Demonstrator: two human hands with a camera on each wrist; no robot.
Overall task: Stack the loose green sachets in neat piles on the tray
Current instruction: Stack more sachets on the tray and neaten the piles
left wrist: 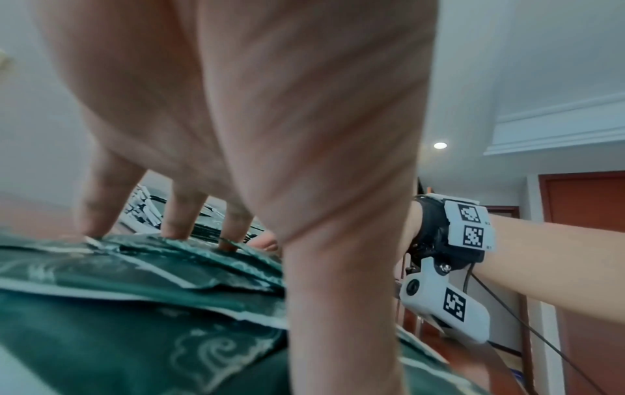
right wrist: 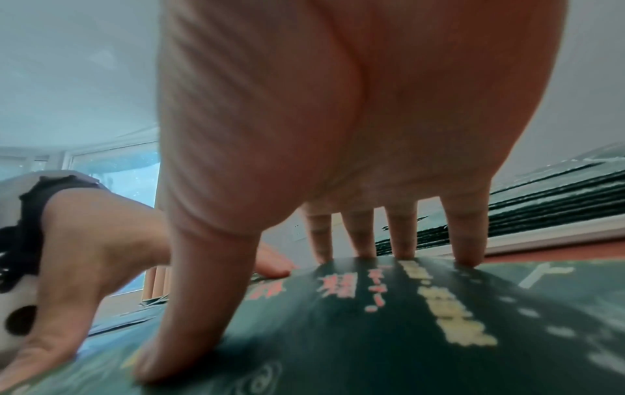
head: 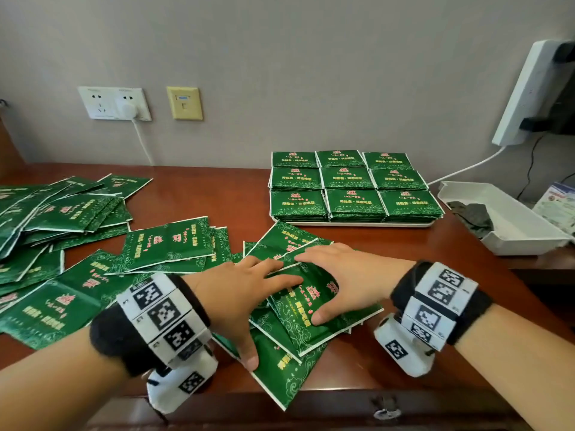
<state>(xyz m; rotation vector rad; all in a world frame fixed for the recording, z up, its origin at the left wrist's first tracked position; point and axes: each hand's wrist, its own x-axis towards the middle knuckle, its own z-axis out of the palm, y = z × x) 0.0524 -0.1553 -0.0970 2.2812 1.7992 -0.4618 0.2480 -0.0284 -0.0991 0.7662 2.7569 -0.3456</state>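
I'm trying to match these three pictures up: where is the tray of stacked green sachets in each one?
Head: tray of stacked green sachets lies at the centre right, behind both hands.
Left wrist: only a blurred glimpse between the fingers; uncertain.
Right wrist: right edge, beyond the fingertips.
Shared landmark: the loose sachet under the right hand.

A white charger [head: 128, 109] is plugged into a wall socket [head: 114, 103]; a white plastic box [head: 504, 218] holding dark cloth [head: 473, 214] sits on the brown worktop [head: 217, 194].
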